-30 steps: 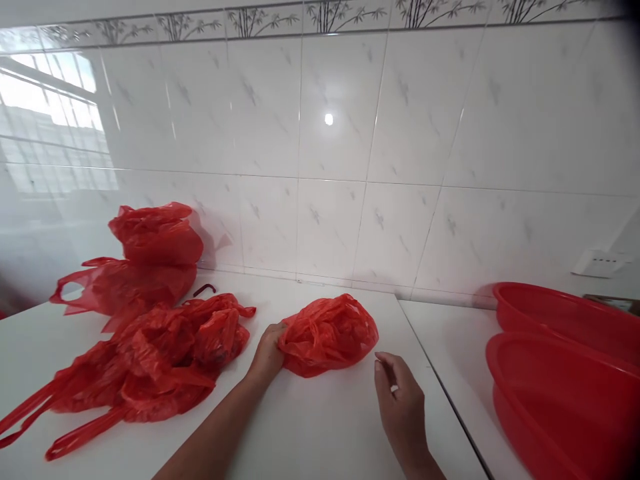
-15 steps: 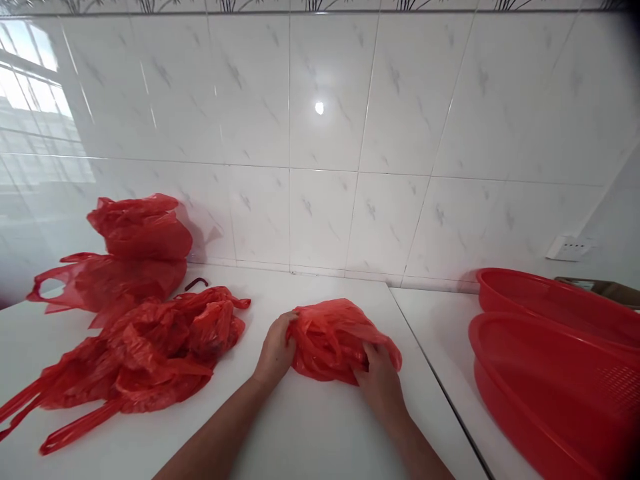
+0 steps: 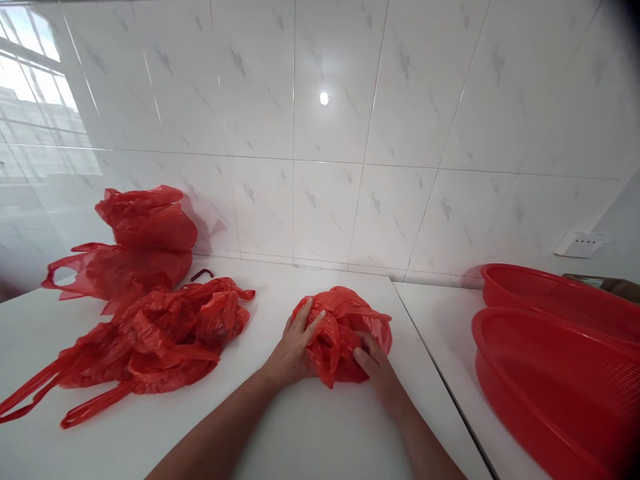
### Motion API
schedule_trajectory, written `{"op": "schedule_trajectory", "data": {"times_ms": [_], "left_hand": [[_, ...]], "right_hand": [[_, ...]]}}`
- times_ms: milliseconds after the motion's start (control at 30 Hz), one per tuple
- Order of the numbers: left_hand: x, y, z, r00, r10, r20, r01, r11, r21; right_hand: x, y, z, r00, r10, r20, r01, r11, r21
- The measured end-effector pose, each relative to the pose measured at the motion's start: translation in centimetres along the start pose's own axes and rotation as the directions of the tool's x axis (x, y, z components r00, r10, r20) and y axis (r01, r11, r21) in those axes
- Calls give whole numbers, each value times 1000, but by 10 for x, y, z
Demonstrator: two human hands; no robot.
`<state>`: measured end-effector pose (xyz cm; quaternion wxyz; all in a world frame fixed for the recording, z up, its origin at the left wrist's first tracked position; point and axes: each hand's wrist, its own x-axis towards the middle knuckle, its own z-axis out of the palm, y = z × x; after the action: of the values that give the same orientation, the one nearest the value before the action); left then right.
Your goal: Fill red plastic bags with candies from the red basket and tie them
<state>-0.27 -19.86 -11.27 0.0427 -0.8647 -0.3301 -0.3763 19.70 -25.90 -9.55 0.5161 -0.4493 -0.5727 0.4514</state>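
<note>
A crumpled red plastic bag (image 3: 345,333) lies bunched up on the white table in front of me. My left hand (image 3: 296,347) clasps its left side, fingers stretched over the plastic and the palm against it. On the right side, my right hand (image 3: 376,363) has its bent fingers pressed into the folds near an opening in the bag. Whatever the bag contains, if anything, is hidden by the plastic.
More red plastic bags (image 3: 160,340) are heaped at the left, with a bulging one (image 3: 150,217) against the wall. A dark red hook-shaped piece (image 3: 202,274) lies behind them. Two red plastic baskets (image 3: 520,373) stand at the right, beyond a table seam (image 3: 440,377).
My left hand has slid further over the bag, its fingers now spread on top. The bag is bunched more tightly and its right flap has shifted. The view has tilted slightly down.
</note>
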Motion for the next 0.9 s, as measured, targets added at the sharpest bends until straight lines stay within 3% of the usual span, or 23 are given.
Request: {"op": "schedule_trajectory", "data": {"times_ms": [100,233,367,567,733,800,900], "left_hand": [[-1,6,-5,998,53,42,-57,994,94],[0,16,-7,994,72,86,-87,978,189],[4,21,-4,996,-32,86,17,984,175],[7,1,-5,983,-183,21,171,951,256],[5,-23,-17,950,-302,-83,312,894,321],[4,-32,-24,907,-394,-150,422,853,307],[4,-47,-34,781,-572,-251,620,760,196]], "right_hand": [[0,-1,4,998,-54,26,55,998,-24],[-3,-5,5,975,12,222,-32,996,85],[-3,0,3,965,44,260,-90,982,167],[4,12,-2,996,64,56,-79,942,326],[9,18,-11,985,141,-103,-80,889,451],[11,19,-18,964,173,-202,-39,844,536],[14,20,-32,924,202,-324,25,815,579]]}}
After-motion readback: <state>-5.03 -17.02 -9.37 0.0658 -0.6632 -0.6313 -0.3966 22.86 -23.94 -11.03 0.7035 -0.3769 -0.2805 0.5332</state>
